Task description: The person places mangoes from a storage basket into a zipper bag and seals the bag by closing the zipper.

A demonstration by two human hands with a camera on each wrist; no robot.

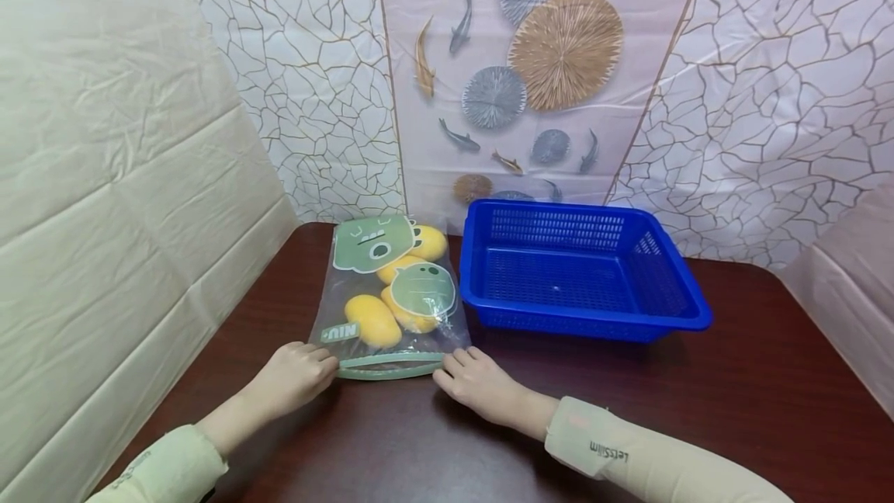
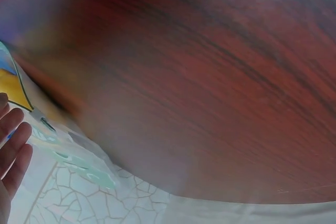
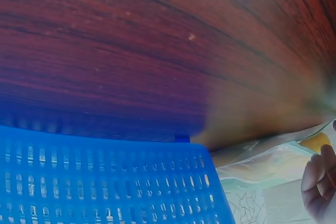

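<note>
A clear zip bag [image 1: 422, 291] with green cartoon prints lies flat on the table, its green-edged mouth toward me and slightly parted. Several yellow mangoes [image 1: 373, 322] are inside it. My left hand [image 1: 296, 375] pinches the left end of the mouth; in the left wrist view its fingers [image 2: 17, 142] appear beside the bag's edge. At the opposite end, my right hand [image 1: 482, 386] grips the right corner of the mouth. The right wrist view catches those fingers [image 3: 315, 179] at its lower right edge. Both thumbs are mostly hidden in the head view.
A blue plastic basket [image 1: 587, 317] with slotted walls stands right of the bag, close to its side, with nothing visible inside. The dark red wooden table [image 1: 391, 449] meets patterned cloth [image 1: 335, 99] at the back and pale cloth [image 1: 140, 200] on the left.
</note>
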